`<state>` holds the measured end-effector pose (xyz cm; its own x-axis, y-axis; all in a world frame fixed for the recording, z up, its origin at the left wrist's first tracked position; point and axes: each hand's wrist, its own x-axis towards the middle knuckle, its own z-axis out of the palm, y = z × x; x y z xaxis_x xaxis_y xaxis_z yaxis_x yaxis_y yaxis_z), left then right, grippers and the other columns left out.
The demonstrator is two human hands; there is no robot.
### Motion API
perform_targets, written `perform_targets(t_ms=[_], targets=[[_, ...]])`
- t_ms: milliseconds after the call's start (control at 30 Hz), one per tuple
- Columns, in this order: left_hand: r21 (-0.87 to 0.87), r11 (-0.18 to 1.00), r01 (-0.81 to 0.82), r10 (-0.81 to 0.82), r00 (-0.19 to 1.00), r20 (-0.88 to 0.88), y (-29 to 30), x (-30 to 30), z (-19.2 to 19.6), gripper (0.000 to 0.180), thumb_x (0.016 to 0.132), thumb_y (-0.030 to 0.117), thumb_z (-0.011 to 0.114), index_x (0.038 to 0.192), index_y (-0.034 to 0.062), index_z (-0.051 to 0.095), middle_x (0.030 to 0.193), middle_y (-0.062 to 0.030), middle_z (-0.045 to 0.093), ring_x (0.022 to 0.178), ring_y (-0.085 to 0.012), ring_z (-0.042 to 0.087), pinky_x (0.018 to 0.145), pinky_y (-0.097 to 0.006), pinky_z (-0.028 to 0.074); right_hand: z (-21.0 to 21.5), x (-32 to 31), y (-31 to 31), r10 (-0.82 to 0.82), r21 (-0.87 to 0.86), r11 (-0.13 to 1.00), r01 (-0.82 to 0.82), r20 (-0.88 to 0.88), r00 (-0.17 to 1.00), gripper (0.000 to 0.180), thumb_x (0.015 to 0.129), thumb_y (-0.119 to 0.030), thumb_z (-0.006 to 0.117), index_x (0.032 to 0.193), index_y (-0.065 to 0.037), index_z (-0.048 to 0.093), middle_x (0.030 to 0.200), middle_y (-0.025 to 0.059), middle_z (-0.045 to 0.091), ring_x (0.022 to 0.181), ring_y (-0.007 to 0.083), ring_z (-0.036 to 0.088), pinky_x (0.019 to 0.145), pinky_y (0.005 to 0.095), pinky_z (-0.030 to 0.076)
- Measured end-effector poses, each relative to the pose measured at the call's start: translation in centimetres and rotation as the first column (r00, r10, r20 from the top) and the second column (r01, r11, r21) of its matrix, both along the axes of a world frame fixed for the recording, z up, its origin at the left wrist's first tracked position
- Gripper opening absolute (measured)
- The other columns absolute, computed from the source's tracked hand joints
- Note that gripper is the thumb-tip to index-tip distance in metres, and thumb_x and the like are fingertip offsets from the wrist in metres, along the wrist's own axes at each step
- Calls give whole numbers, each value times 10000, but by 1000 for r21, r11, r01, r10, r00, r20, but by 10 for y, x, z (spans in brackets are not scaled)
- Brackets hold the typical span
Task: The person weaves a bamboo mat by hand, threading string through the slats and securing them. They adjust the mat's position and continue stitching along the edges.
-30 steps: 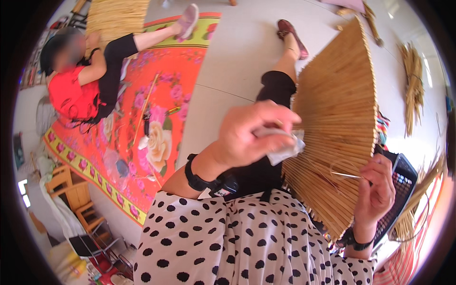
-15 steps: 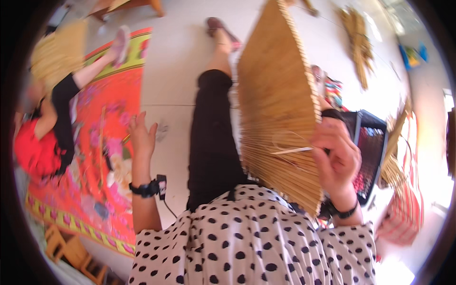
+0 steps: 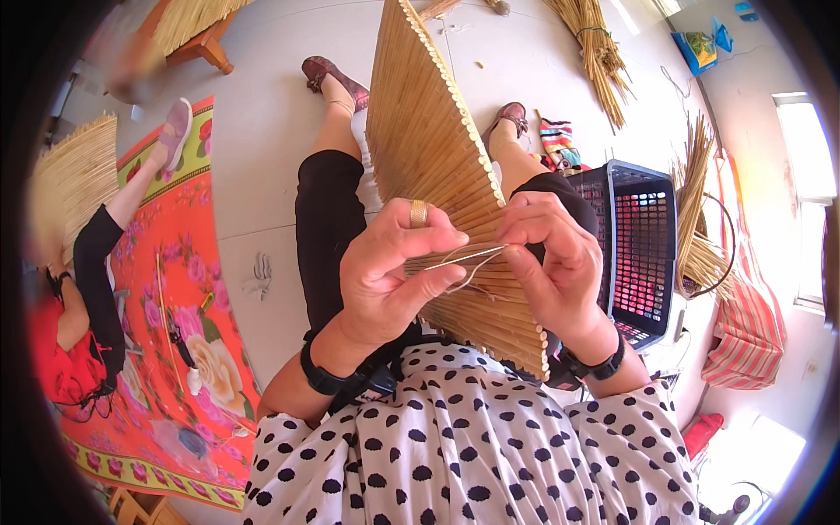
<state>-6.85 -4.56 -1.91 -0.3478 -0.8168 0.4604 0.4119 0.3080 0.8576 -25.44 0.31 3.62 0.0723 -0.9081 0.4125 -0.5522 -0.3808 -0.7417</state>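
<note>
A tan mat of stalks (image 3: 420,131) stands tilted between my legs, its right edge a row of cut stalk ends. Over its lower part, my right hand (image 3: 556,262) pinches one end of a thin pale needle (image 3: 477,255) between thumb and forefinger. A loop of pale thread (image 3: 473,282) hangs beside the needle. My left hand (image 3: 385,267), with a gold ring, is close to the needle's other end. Its thumb and forefinger are apart, while its other fingers curl in. Whether the thread touches the left thumb is hard to make out.
A dark blue plastic basket (image 3: 643,254) stands by my right leg, with stalk bundles (image 3: 595,52) beyond and a striped bag (image 3: 744,341) farther right. On the left, another person in red (image 3: 66,350) sits by a floral red mat (image 3: 188,315). A wooden stool (image 3: 197,48) is far left.
My left hand has come from the left, off to the side, to the needle in front of me. The right hand, still with the needle, has moved left. The whole view has shifted.
</note>
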Motion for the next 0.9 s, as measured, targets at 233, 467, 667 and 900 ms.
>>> perform_targets(t_ms=[233,467,667,900], targets=[[-81,997,9,-11,1000,-29,-3,-13,7,161,800,2,723,945,11,656,928,-110,606,858,-176,591,679,-254,489,-5,0,-3,55,1,998,-56,91,994,168,698,46,726,820,-24,634,840,71,651,870,242,613,756,332,492],[26,998,65,-57,967,-249,-6,-20,2,87,974,129,516,1007,49,508,961,-166,636,940,-249,589,873,-385,471,-2,1,-3,2,-12,1000,-1,93,996,186,678,53,725,815,-35,635,842,56,658,879,248,611,781,344,490],[193,960,204,-119,918,-379,-8,-16,8,153,992,218,495,1020,73,458,924,-180,648,907,-295,613,856,-444,490,-3,-1,-3,15,-27,1000,-14,54,998,79,805,-8,664,833,-15,590,850,90,636,885,267,573,809,346,461],[296,842,450,-248,812,-529,-17,5,16,170,1002,236,478,1010,76,422,775,-103,563,652,-216,581,596,-368,532,-3,8,4,-212,99,976,193,246,946,257,781,44,654,1018,-28,584,1043,73,601,915,165,573,761,287,481]])
